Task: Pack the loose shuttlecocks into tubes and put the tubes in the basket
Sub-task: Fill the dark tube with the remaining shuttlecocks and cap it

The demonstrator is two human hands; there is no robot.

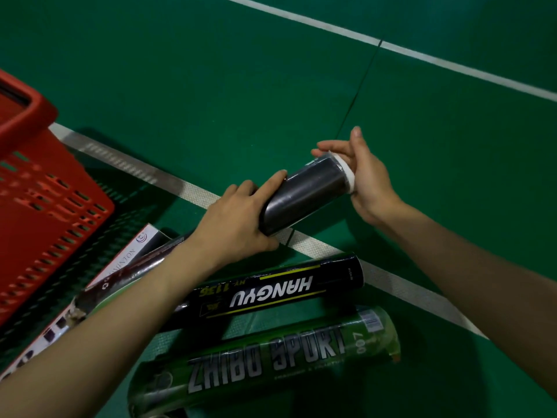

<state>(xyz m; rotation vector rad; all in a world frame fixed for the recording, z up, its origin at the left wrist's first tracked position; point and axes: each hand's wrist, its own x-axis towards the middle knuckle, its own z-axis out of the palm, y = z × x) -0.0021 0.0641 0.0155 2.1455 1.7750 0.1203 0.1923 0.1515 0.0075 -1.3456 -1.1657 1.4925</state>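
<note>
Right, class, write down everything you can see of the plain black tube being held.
The black tube is a plain, slightly glossy cylinder that looks like cardboard, with a white cap on its far end. It is held above the green floor, slanting up to the right. The left hand grips its near end, and the right hand rests against the cap.

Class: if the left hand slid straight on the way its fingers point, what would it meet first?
The left hand grips the black tube, fingers pointing along it towards the upper right. Going on, it would probably reach the white cap first, where the right hand rests, though depth is unclear.
</note>
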